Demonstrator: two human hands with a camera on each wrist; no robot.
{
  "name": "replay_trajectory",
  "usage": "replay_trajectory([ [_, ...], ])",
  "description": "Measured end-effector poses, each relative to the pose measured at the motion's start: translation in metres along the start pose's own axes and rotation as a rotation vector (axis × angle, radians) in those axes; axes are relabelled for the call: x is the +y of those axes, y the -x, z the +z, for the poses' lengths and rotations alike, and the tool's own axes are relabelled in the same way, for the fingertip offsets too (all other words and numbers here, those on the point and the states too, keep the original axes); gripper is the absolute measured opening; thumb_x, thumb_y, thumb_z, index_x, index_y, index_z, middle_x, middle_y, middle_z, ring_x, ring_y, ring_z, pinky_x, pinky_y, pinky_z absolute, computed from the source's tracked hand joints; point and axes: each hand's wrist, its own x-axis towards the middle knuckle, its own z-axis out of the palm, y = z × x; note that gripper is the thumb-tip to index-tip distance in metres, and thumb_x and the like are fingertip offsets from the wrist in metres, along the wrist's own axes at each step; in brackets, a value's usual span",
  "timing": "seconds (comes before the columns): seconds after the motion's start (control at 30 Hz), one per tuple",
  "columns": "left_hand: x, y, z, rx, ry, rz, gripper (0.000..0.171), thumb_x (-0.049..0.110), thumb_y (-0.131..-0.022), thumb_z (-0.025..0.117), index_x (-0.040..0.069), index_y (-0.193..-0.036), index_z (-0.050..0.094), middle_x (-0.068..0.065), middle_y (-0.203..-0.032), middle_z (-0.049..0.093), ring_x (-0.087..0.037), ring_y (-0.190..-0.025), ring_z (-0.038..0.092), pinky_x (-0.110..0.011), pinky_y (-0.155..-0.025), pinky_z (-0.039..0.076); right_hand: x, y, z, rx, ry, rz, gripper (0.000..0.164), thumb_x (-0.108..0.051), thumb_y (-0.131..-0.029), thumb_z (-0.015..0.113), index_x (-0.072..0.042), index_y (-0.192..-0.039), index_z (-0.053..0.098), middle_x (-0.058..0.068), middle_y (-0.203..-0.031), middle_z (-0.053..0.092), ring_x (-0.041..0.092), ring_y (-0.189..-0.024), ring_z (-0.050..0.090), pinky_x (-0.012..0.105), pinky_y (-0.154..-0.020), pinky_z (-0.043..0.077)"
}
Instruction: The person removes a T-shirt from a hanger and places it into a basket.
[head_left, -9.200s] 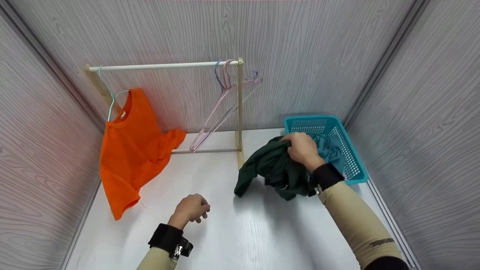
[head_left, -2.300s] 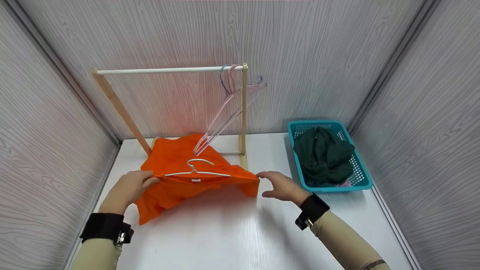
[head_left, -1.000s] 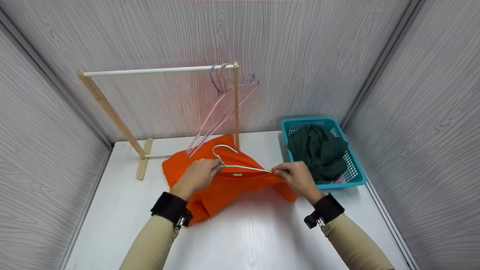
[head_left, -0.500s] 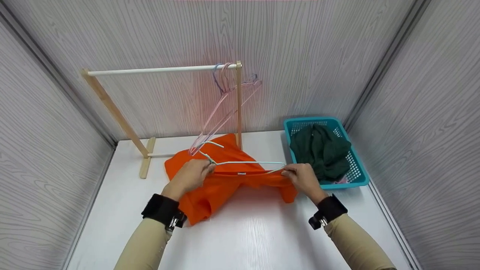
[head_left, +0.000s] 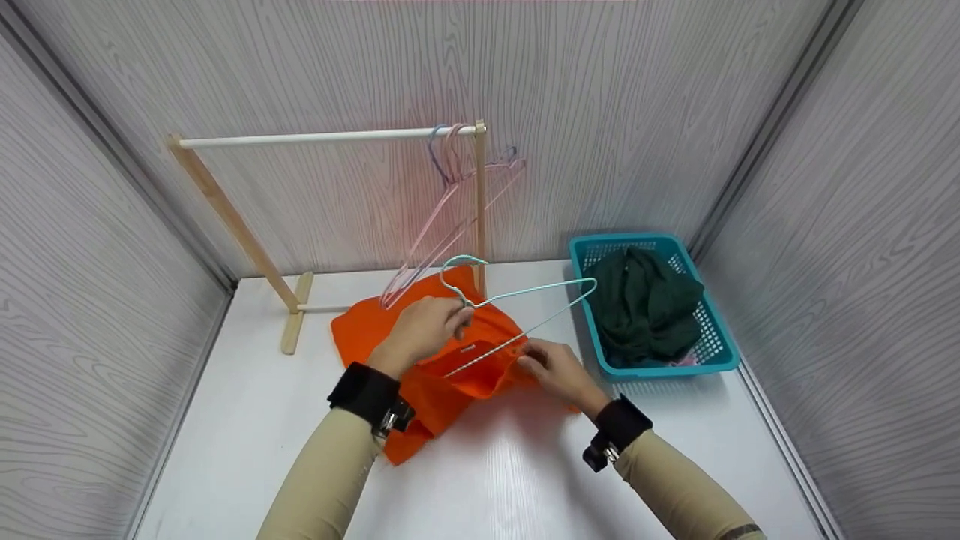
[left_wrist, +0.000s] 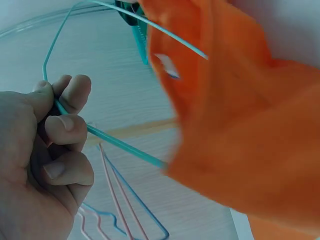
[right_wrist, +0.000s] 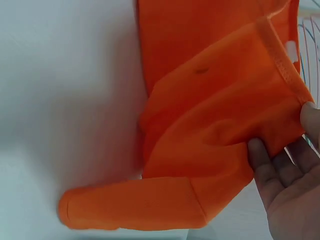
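Observation:
My left hand (head_left: 420, 330) grips a mint-green clothes hanger (head_left: 536, 287) close below its hook. One arm of the hanger stands outside the neckline of an orange shirt (head_left: 431, 405), reaching toward the basket. Its lower bar runs down into the neck opening, and the other arm is hidden inside the cloth. In the left wrist view the fingers curl around the hanger wire (left_wrist: 125, 145). My right hand (head_left: 559, 371) pinches the shirt by the neckline at the right shoulder. The right wrist view shows the thumb and fingers on the orange fabric (right_wrist: 225, 120), a sleeve hanging below.
Behind the shirt stands a wooden rack with a white rail (head_left: 315, 139). Pink and blue hangers (head_left: 420, 232) hang at the rail's right end. A teal basket (head_left: 656, 373) at the right holds dark green clothing (head_left: 641, 304) and something pink.
The shirt came off the rack on its hanger, and the dark green clothing now lies in the basket. Most recently, the hanger's right arm has come out of the neckline, swinging up and right.

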Motion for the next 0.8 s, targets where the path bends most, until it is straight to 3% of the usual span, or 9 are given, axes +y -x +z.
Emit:
replay_trajectory([
  [0.17, 0.013, -0.015, 0.007, 0.003, 0.000, 0.031, 0.030, 0.035, -0.101, 0.050, 0.012, -0.093, 0.067, -0.006, -0.076, 0.068, -0.014, -0.070, 0.057, -0.032, -0.077, 0.049, -0.008, -0.004, 0.025, -0.098, -0.017, -0.092, 0.015, -0.018, -0.095, 0.063, -0.006, -0.103, 0.069, 0.002, -0.092, 0.070, 0.010, -0.081, 0.058, 0.022, -0.075, 0.050],
  [0.37, 0.023, -0.025, 0.013, 0.002, 0.050, 0.044, 0.027, 0.033, -0.100, 0.052, 0.012, -0.093, 0.069, 0.000, -0.069, 0.063, -0.013, -0.069, 0.059, -0.032, -0.078, 0.051, -0.013, 0.001, 0.047, -0.212, -0.085, -0.156, 0.014, -0.015, -0.095, 0.063, -0.004, -0.101, 0.069, 0.006, -0.094, 0.070, 0.011, -0.084, 0.061, 0.022, -0.079, 0.052],
  [0.57, 0.022, -0.024, 0.013, 0.000, 0.074, 0.048, 0.026, 0.031, -0.101, 0.052, 0.012, -0.096, 0.068, 0.000, -0.069, 0.061, -0.014, -0.067, 0.056, -0.031, -0.078, 0.051, -0.004, 0.014, 0.055, -0.276, -0.093, -0.127, 0.010, -0.015, -0.093, 0.066, -0.008, -0.097, 0.070, 0.005, -0.091, 0.070, 0.007, -0.082, 0.059, 0.021, -0.081, 0.052],
  [0.8, 0.009, -0.015, -0.004, 0.020, 0.108, 0.055, 0.026, 0.030, -0.102, 0.051, 0.011, -0.094, 0.067, -0.006, -0.071, 0.063, -0.013, -0.066, 0.055, -0.031, -0.075, 0.050, 0.006, 0.022, 0.055, -0.363, -0.069, -0.056, 0.010, -0.013, -0.093, 0.065, -0.008, -0.100, 0.071, 0.004, -0.093, 0.071, 0.009, -0.085, 0.061, 0.022, -0.080, 0.053],
])
